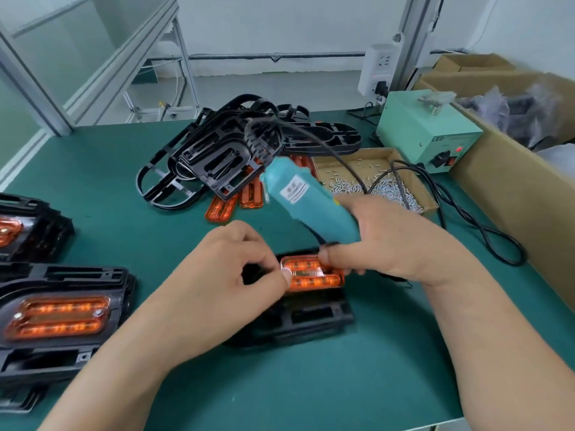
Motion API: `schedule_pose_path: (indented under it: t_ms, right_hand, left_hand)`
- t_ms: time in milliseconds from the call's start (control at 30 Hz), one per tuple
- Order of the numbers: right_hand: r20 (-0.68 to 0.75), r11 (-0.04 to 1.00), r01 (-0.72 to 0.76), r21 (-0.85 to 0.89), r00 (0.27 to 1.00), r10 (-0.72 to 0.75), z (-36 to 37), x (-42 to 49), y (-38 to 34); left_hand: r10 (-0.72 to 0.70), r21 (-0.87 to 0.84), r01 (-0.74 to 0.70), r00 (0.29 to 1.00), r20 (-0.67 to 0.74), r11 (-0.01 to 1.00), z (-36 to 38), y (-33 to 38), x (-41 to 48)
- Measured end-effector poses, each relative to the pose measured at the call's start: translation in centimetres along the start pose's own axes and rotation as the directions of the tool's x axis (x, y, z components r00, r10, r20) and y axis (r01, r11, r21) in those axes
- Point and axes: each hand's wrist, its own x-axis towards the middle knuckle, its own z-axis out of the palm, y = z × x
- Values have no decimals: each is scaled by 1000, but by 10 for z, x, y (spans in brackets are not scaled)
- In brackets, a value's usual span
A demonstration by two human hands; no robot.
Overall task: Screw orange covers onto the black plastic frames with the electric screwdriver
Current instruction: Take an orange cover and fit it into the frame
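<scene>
Where the orange cover (312, 272) sits in the black frame (311, 318) at the middle of the table (311, 387), both hands meet over it. Left hand (239, 272): fingers curled, thumb and forefinger pinching at the cover's left end; whether a screw is also between them is too small to tell. Right hand (385, 241): wrapped firmly round the lower body of the electric screwdriver (306, 199), which tilts up and away to the left, cord trailing back toward the green power box (426, 132). The bit is hidden behind the fingers, so contact with the cover cannot be confirmed. Judged step: seating the cover and readying a fastener at its left end, driving not yet evident. Next move likely calls for getting the bit upright over the screw hole, keeping the cover flat against the frame with the left hand, and pressing straight down so the screw does not skew. Supplies nearby: open carton of screws (373, 178) just behind the right hand, loose orange covers (236, 202) beside a heap of bare frames (217, 157). Finished assemblies (59, 318) are stacked at the left edge.
</scene>
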Motion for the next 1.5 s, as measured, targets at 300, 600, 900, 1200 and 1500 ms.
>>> schedule_pose_path:
  t_ms: [300,600,900,1200,1500]
  right_hand:
    - [5,950,10,-313,1000,-9,13,4,-3]
    - [-79,897,20,-443,995,-61,22,7,-3]
    - [21,963,-53,-265,998,61,10,0,1]
    - [30,958,-88,-274,995,100,9,0,3]
    - [67,978,-53,-201,995,68,9,-2,2]
  left_hand:
    - [-68,208,64,998,11,976,2,-8,4]
    - [-48,193,48,999,-6,980,10,-15,11]
    - [-41,200,44,999,-17,979,12,-18,12]
    - [-36,200,30,999,23,979,10,-15,11]
    - [-28,197,21,999,34,980,9,-14,10]
